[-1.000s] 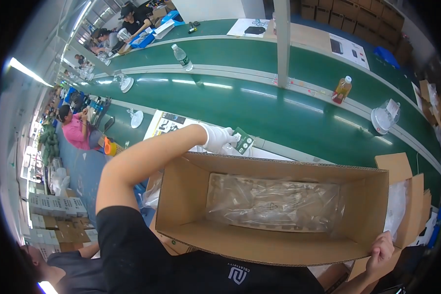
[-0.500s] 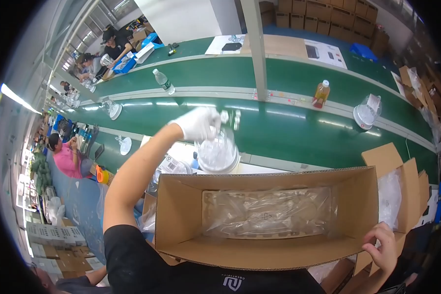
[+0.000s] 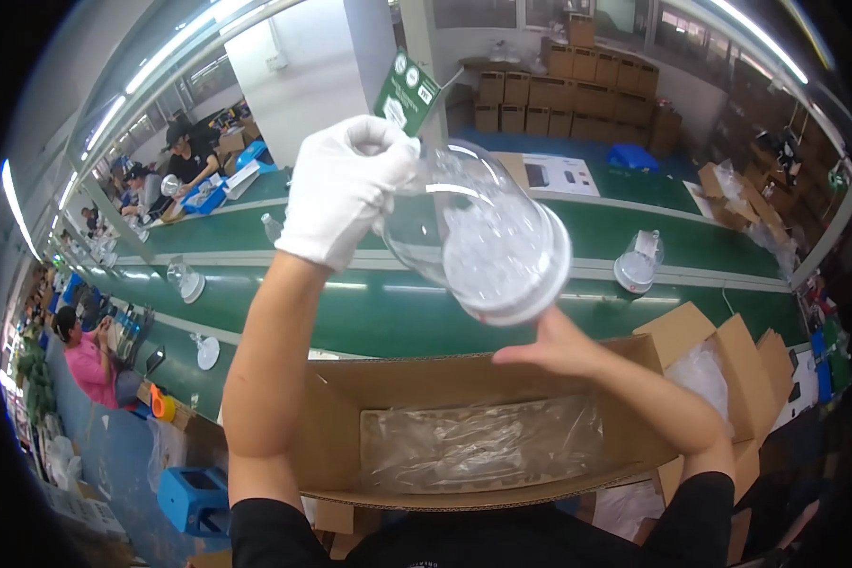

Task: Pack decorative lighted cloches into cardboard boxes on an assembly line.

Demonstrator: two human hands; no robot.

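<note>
My left hand (image 3: pixel 346 189), in a white glove, pinches the narrow top of a clear dome jar (image 3: pixel 483 232) and holds it tilted in the air. The jar's round white base points down to the right, and whitish clear stuff shows inside it. A green printed tag (image 3: pixel 407 95) sticks up beside the gloved fingers. Bare, my right hand (image 3: pixel 563 346) reaches up to the underside of the white base with the thumb spread away. Its other fingers are partly behind the base, so contact is unclear. Below both arms stands an open cardboard box (image 3: pixel 341 398) with clear plastic wrap (image 3: pixel 483 445) in its bottom.
A green conveyor bench (image 3: pixel 388 312) runs across behind the box. More dome jars stand on it, one at the right (image 3: pixel 640 260) and others leftward. Opened cartons (image 3: pixel 729 379) lie at the right. A blue stool (image 3: pixel 194 500) stands at the lower left. Several people sit along the benches.
My left hand has lifted the dome jar from the bench to above the box. My right hand has left the box's right edge and come up near the jar's base. The view has tilted upward.
</note>
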